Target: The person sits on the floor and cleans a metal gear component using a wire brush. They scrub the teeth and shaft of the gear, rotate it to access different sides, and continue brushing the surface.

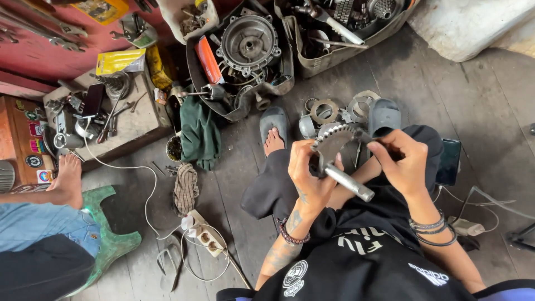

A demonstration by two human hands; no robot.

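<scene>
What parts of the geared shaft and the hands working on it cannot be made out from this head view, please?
- Geared shaft: its middle is hidden by the left hand wrapped around it.
- Right hand: fingertips curl out of sight, so anything pinched there is hidden.
- Gear teeth: too small to judge wear.
- Phone: partly covered by the knee.
- Seated neighbour's foot: body cut off by the left edge.

Both forearms raised, left hand [308, 167] in a closed grip, right hand [402, 160] fingers curled inward.
</scene>
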